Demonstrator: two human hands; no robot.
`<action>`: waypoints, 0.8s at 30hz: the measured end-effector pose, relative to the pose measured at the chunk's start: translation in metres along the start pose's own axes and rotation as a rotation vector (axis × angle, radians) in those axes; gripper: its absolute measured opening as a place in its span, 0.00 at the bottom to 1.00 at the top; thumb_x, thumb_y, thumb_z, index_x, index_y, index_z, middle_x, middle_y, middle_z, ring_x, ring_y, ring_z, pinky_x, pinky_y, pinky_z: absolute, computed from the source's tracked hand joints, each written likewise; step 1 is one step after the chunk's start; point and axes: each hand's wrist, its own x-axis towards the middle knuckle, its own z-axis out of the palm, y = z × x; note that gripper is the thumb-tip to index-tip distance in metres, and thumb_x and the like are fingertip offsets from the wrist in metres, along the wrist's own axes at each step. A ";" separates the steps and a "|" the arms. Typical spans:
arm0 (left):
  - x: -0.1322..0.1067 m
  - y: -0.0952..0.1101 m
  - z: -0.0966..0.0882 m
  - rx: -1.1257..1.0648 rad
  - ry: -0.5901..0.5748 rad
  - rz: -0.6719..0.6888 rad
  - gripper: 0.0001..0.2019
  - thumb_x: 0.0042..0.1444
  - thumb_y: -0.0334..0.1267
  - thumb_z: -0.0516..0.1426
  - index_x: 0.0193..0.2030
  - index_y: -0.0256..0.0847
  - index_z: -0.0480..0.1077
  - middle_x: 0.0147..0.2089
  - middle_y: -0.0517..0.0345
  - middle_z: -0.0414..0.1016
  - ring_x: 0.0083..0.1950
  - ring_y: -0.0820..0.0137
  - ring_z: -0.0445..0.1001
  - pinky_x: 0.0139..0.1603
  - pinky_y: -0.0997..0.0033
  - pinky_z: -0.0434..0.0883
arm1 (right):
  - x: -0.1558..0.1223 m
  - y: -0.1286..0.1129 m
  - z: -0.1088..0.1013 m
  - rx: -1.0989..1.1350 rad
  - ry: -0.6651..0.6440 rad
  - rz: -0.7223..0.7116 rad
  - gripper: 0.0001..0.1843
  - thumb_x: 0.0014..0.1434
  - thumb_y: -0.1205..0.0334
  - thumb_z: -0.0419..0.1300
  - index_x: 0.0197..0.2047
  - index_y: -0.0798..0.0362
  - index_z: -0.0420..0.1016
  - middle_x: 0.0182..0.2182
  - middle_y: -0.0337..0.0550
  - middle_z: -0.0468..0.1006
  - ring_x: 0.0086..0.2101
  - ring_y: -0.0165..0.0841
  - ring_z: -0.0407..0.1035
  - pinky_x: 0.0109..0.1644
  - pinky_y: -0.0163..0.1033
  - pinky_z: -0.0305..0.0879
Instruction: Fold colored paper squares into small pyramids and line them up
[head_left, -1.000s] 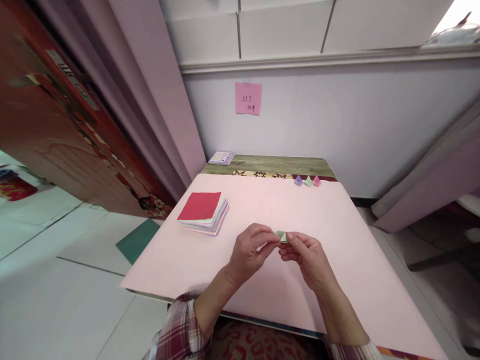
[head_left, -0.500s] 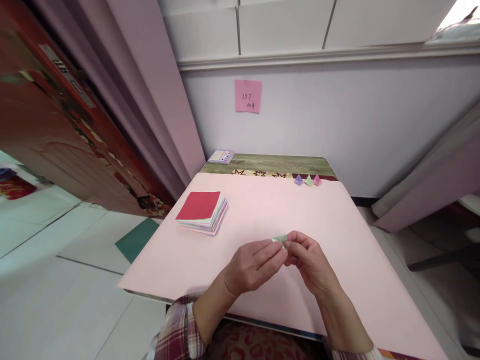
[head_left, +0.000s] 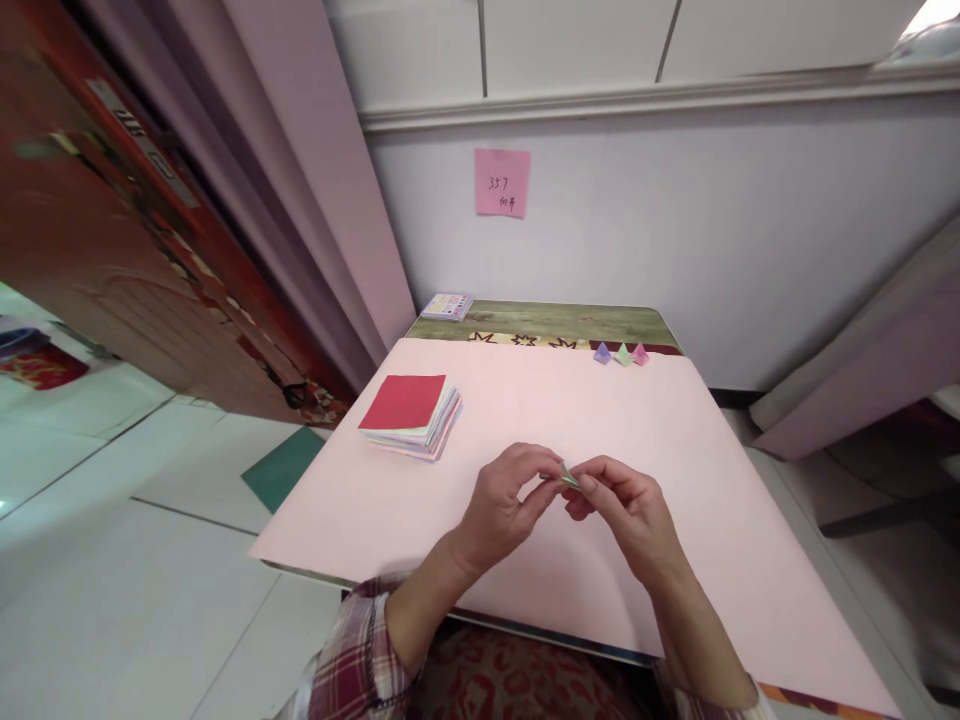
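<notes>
A small folded piece of light green paper (head_left: 568,477) is pinched between my two hands, above the pink-covered table. My left hand (head_left: 510,497) grips its left side between thumb and fingers. From the right, my right hand (head_left: 626,508) holds the other side with thumb and forefinger. My fingertips hide much of the paper, so its full shape cannot be made out. At the table's far right stand three small folded paper pieces: a purple one (head_left: 602,354), a green one (head_left: 622,355) and a pink one (head_left: 640,354).
A stack of coloured square paper (head_left: 405,405), red on top, lies on the left of the table (head_left: 525,400). A small pack (head_left: 448,306) sits at the far left corner. A green sheet (head_left: 283,468) is on the floor. A pink note (head_left: 502,183) sticks to the wall.
My left fingers have shifted from lying along the paper to pinching its edge, with thumb and forefinger apart from each other. The paper has turned, and the view has tilted slightly.
</notes>
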 end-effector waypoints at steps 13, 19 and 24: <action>0.012 -0.002 0.013 -0.592 0.113 -0.522 0.10 0.52 0.41 0.63 0.33 0.35 0.74 0.29 0.56 0.74 0.30 0.73 0.70 0.34 0.72 0.68 | 0.008 0.004 0.006 0.038 0.193 -0.030 0.13 0.52 0.51 0.67 0.31 0.52 0.77 0.24 0.39 0.77 0.26 0.31 0.71 0.33 0.37 0.69; 0.012 0.002 0.007 -0.408 0.069 -0.422 0.07 0.52 0.38 0.62 0.29 0.36 0.72 0.26 0.60 0.70 0.29 0.75 0.66 0.31 0.75 0.65 | 0.007 0.001 0.002 -0.116 0.135 -0.075 0.14 0.52 0.51 0.67 0.34 0.53 0.78 0.31 0.44 0.79 0.32 0.34 0.71 0.37 0.39 0.68; 0.014 0.007 0.013 -0.374 0.109 -0.384 0.08 0.53 0.39 0.62 0.29 0.36 0.73 0.27 0.59 0.72 0.30 0.74 0.68 0.33 0.74 0.66 | 0.008 -0.002 0.003 -0.265 0.222 -0.185 0.11 0.56 0.53 0.64 0.31 0.52 0.76 0.27 0.40 0.76 0.30 0.32 0.68 0.37 0.37 0.65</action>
